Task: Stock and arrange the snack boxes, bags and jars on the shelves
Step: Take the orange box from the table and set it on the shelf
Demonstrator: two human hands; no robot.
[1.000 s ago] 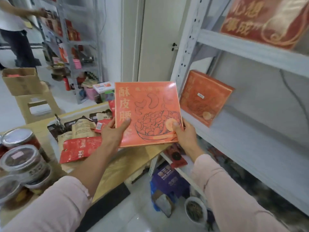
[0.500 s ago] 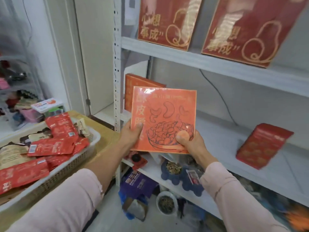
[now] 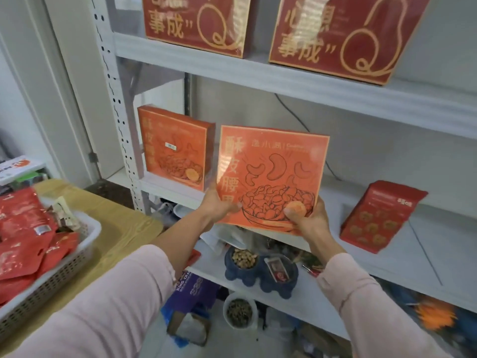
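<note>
The orange cashew box (image 3: 271,177) is gripped at its lower corners by left hand (image 3: 219,208) and right hand (image 3: 309,219), held upright, seemingly to match the shelved box (image 3: 175,148) at centre left.

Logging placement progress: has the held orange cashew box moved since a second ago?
Yes. The held box, earlier left of the shelved matching box, is now right of it.
</note>
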